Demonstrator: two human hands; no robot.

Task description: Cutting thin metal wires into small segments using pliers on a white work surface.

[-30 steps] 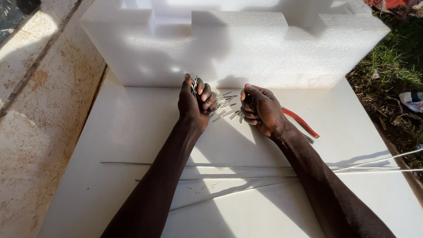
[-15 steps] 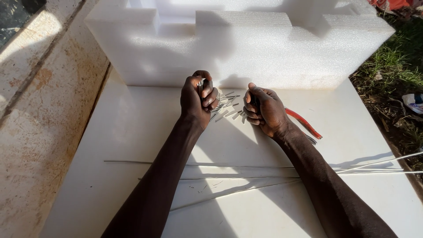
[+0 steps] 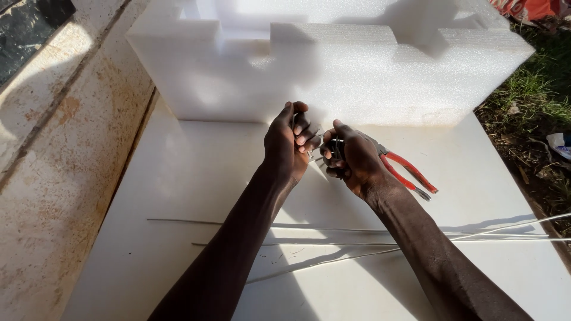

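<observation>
Two hands were raised together over a white board. The left hand was curled into a fist around a thin wire, fingers tight. The right hand was likewise closed, gripping the same wire; the short stretch of it showed between the two sets of fingers. Red-handled pliers lay on the board just right of the right fingers, partly hidden by them. Long straight wires lay across the board under the forearms, well behind the fingers. A white foam block stood just beyond the fingertips.
</observation>
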